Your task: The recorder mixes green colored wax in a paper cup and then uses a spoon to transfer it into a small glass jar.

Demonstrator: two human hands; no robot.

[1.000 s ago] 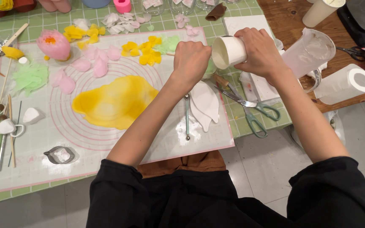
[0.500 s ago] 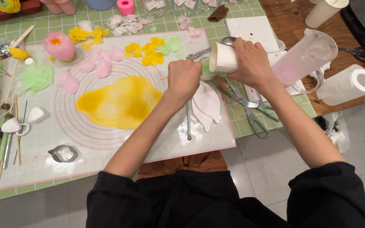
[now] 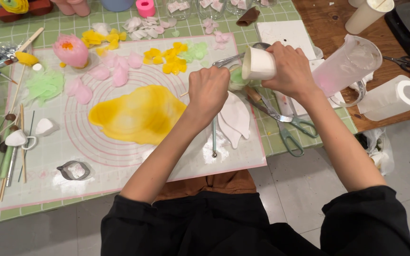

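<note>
Right hand [image 3: 291, 68] closed around the tilted white plastic cup [image 3: 259, 64]; left hand [image 3: 208, 90] fisted on a metal spoon [image 3: 237, 56]. Yellow rolled sheet [image 3: 136, 115] lies uncut.

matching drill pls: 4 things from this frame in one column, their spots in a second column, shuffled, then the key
1. white cup
2. scissors
3. paper towel roll
4. pink flower

a. lying at the mat's right edge
b. standing at the mat's far left corner
c. on its side on the wooden table
d. tipped in the right hand

Pairs: 1-d, 2-a, 3-c, 4-b
</note>
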